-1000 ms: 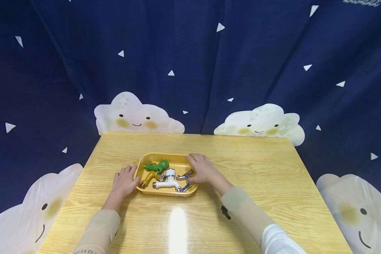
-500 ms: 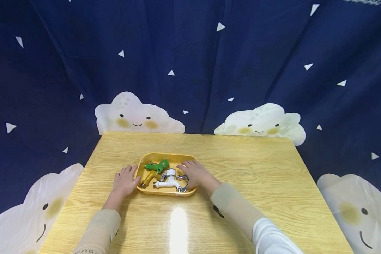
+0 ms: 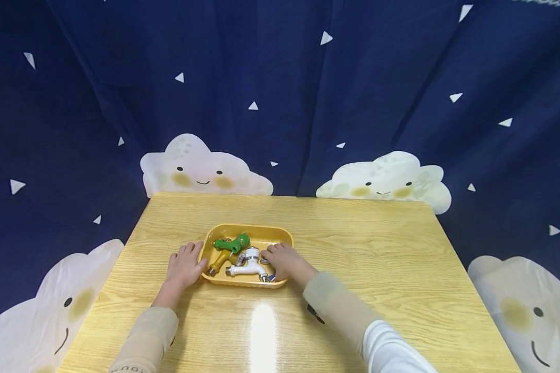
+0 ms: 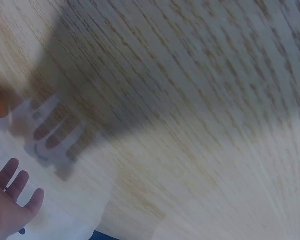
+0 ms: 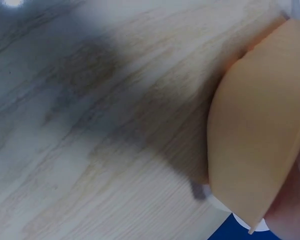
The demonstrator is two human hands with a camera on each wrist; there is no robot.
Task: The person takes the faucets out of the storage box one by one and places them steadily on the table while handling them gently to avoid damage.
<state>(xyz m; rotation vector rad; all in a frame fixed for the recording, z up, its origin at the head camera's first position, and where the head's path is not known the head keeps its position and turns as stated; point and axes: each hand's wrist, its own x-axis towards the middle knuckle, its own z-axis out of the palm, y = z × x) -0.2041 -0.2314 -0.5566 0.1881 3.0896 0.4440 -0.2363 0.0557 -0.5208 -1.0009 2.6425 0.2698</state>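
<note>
A yellow plastic tray [image 3: 287, 235] holds several taps: a green tap [image 3: 231, 242], a mustard-yellow tap [image 3: 218, 262] and a white tap [image 3: 247, 265]. My left hand [image 3: 184, 266] rests at the tray's left end, fingers extended, thumb at the rim; those fingers also show spread in the left wrist view. Inside the right end, my right hand [image 3: 287, 261] lies over a chrome tap [image 3: 271, 278]. Most of that tap is hidden beneath it, and I cannot tell whether the fingers grip it. The right wrist view shows the tray's outer wall [image 5: 255, 115] with the hand partly behind it.
The tray stands on a wooden table [image 3: 354, 243] with light grain. Behind and beside the table hangs a dark blue curtain [image 3: 280, 77] with white triangles and smiling clouds.
My right hand has moved left and down from the tray's right rim into the tray, covering the chrome pieces there. The left hand has stayed at the tray's left end.
</note>
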